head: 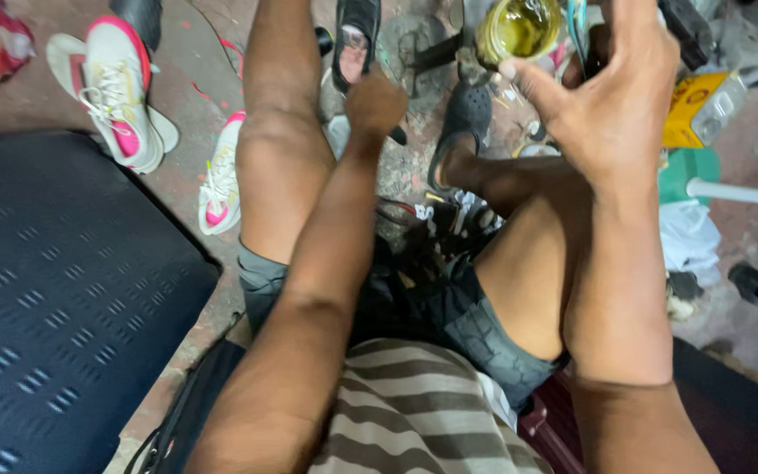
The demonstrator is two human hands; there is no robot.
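I see a jar [519,28] w/ yellow-green stuff in it, up top, just right of the middle. I use it as my marker for everything else.

The right hand [611,101] is just below & right of the jar. Its back faces me. The fingers [528,83] point up-left at the jar, and the thumb tip touches or nearly touches the jar's lower edge. The fingers look half curled, not flat, not a fist. I can't tell if they really grip the jar, b/c the top of the hand is cut off by the frame edge.

The left hand [376,104] is below & left of the jar, apart from it. It is balled up tight. I can't tell if anything is inside it.

A black sandal [354,44] lies left of the jar, just above the left fist. A dark shoe [467,118] sits right under the jar, on a foot. Two white & pink sneakers [120,92] lie far left of the jar. A yellow box [695,110] is right of the jar, past the right hand. A big dark blue mat [54,298] is far down-left of the jar.
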